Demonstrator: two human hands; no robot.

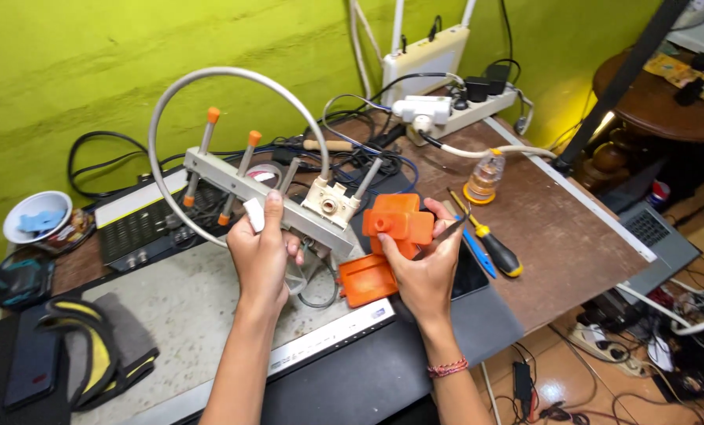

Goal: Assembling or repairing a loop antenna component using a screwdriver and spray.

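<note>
My left hand [261,256] grips the grey boom of an antenna [234,177] that has a big grey loop and short rods with orange tips. A small cream connector block [331,203] sits on the boom near my thumb. My right hand [424,271] holds an orange plastic housing [399,223] up against the boom's right end, with a thin metal tool [440,233] pinched between its fingers. A flat orange cover [368,279] lies on the bench just under both hands.
On the brown bench lie a screwdriver with a yellow and black handle [495,250], a blue tool, a small clear bottle [484,178], a power strip [478,106] and tangled cables. A white bowl [36,214] and a black box stand at the left.
</note>
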